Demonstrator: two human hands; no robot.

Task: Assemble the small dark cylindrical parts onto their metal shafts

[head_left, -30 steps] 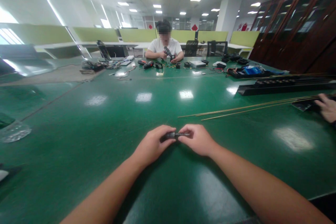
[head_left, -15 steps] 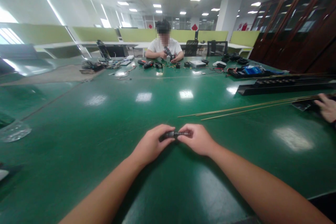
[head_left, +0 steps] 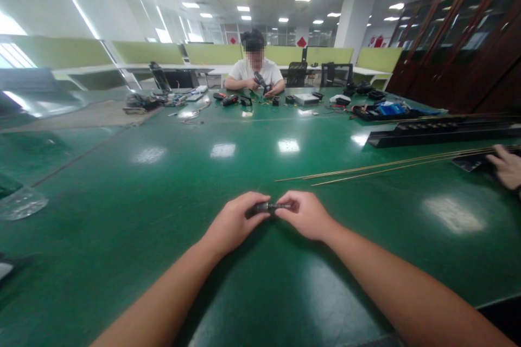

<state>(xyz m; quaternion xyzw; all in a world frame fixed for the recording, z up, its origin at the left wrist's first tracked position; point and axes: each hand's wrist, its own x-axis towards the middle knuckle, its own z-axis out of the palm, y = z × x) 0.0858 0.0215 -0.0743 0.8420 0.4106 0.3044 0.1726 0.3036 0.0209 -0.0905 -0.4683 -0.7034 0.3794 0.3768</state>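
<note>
Between my two hands lies a dark cylindrical tool point(head_left: 264, 207), held level just above the green table point(head_left: 163, 173); its exact kind is too small to make out. My left hand point(head_left: 240, 217) wraps thumb and fingers around its thicker black body, leaving a shiny collar exposed. From the right, my right hand point(head_left: 303, 214) pinches the thin, ridged shaft point(head_left: 280, 206) at the other end. The fingers of both hands hide parts of the tool.
Thin brass-coloured rods point(head_left: 366, 168) lie at right, near another person's hand point(head_left: 507, 167). Behind them sits a long black channel point(head_left: 431, 133). Across the table a person point(head_left: 254, 70) holds a dark tool among small parts. A clear plastic item point(head_left: 22, 203) is at left.
</note>
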